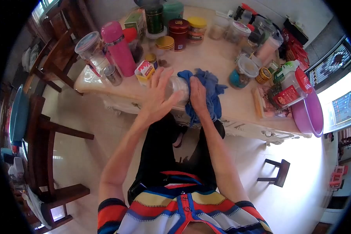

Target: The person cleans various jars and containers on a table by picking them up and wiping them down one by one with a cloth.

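In the head view, a clear jar point(178, 86) is held on its side above the near edge of the table. My left hand point(158, 96) grips its left end, fingers spread around it and thumb along its near side. At the jar's right end is a crumpled blue cloth point(213, 90). My right hand point(198, 95) is closed on this cloth and presses it against the jar. The contact between cloth and jar is partly hidden by my fingers. Just beyond my left hand stands a small yellow-and-red box point(145, 71).
A pink thermos point(120, 52), a red-brown canister point(179, 36) and a yellow-lidded jar point(196, 30) stand on the table point(206, 50). At right are a blue-based tub point(242, 71), a red-lidded container point(292, 87) and a purple basin point(310, 113). A wooden stool point(281, 172) is on the floor.
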Available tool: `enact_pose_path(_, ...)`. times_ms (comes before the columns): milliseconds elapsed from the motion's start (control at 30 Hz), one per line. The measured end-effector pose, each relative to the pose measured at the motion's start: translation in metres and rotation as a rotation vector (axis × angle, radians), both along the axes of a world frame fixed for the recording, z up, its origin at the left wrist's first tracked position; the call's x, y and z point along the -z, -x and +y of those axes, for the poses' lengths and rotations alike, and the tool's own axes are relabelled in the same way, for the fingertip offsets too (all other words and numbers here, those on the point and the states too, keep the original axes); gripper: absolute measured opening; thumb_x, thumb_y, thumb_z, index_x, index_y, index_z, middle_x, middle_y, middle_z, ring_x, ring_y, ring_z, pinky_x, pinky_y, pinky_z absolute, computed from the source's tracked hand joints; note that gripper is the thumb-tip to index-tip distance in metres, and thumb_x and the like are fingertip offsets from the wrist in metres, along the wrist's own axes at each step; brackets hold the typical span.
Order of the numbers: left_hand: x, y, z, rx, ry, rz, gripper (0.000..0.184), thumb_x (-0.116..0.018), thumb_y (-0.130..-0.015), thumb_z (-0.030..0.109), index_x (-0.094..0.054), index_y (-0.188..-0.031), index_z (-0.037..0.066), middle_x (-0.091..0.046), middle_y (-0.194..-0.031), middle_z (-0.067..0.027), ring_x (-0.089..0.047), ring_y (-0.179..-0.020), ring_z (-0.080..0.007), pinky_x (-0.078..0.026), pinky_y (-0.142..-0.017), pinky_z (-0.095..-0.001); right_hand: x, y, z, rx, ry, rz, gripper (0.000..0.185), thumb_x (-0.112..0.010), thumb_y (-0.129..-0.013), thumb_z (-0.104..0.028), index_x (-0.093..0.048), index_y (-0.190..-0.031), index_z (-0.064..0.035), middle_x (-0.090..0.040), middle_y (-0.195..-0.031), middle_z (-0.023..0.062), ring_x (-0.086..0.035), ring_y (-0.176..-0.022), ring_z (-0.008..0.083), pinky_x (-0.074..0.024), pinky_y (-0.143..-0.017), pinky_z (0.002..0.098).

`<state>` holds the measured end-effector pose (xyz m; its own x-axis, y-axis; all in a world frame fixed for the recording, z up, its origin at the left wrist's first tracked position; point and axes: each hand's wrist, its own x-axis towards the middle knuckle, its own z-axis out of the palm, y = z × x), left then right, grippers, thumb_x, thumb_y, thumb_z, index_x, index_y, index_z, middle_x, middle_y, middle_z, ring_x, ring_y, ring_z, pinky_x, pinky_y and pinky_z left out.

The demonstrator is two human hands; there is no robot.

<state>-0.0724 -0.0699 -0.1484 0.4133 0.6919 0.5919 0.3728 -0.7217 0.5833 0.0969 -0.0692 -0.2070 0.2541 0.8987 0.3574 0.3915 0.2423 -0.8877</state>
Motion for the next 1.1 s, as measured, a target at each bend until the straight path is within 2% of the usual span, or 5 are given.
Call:
enact_pose_path(233, 0.005, -0.027, -0.012, -0.216, -0.113, -0.026, 0.062, -0.067, -0.077, 0.039, -0.046, -0.122, 0.003, -0.045, -0.118, -0.0196, -0.043, -0.105, -0.0392, -0.034, -0.092, -0.0465, 0.002, 0.013, -0.023, 0.086, -0.274, -0.142, 0.025, -0.038, -0.095, -0.017, -0.05, -0.102, 0.0035, -0.051, -0.108, 0.0271, -0.05, -0.098, 0.0441, -0.0421, -0.083, 0.0439)
enact_pose_path(400, 0.003, -0.022, -0.021, -0.19, -0.2, 0.022, 0.062, -0.065, -0.08, 0.038, -0.043, -0.123, 0.001, -0.045, -0.118, -0.0209, -0.045, -0.103, -0.0391, -0.037, -0.089, -0.0461, -0.015, 0.016, -0.036, -0.078, -0.125, 0.397, 0.034, -0.043, -0.095, -0.023, -0.051, -0.111, 0.0062, -0.054, -0.114, 0.0249, -0.054, -0.104, 0.0336, -0.0431, -0.083, 0.0374)
enact_pose_path(633, 0.013, -0.02, -0.017, -0.207, -0.212, -0.063, 0.061, -0.07, -0.071, 0.031, -0.046, -0.119, 0.002, -0.048, -0.114, -0.0184, -0.045, -0.101, -0.0386, -0.038, -0.088, -0.0444, -0.045, -0.004, -0.002, -0.246, 0.097, 0.021, 0.042, -0.048, -0.093, -0.032, -0.056, -0.099, 0.0098, -0.064, -0.09, 0.019, -0.061, -0.085, 0.0251, -0.0443, -0.078, 0.033)
enact_pose_path(833, 0.019, -0.016, -0.021, -0.269, -0.149, -0.146, 0.053, -0.069, -0.072, 0.023, -0.046, -0.115, 0.002, -0.048, -0.112, -0.0182, -0.045, -0.104, -0.0363, -0.037, -0.09, -0.0426, -0.004, -0.009, 0.01, -0.157, 0.096, 0.268, 0.05, -0.043, -0.095, -0.038, -0.056, -0.095, 0.0106, -0.063, -0.088, 0.0233, -0.059, -0.083, 0.0235, -0.0437, -0.076, 0.0366)
enact_pose_path(1100, 0.02, -0.022, -0.018, -0.456, 0.008, -0.221, 0.049, -0.066, -0.079, 0.026, -0.045, -0.116, 0.002, -0.049, -0.112, -0.0183, -0.044, -0.106, -0.037, -0.036, -0.09, -0.043, 0.006, 0.029, -0.019, 0.147, 0.03, 0.121, 0.049, -0.036, -0.097, -0.034, -0.051, -0.119, 0.0064, -0.058, -0.109, 0.0269, -0.053, -0.108, 0.0384, -0.0397, -0.091, 0.039)
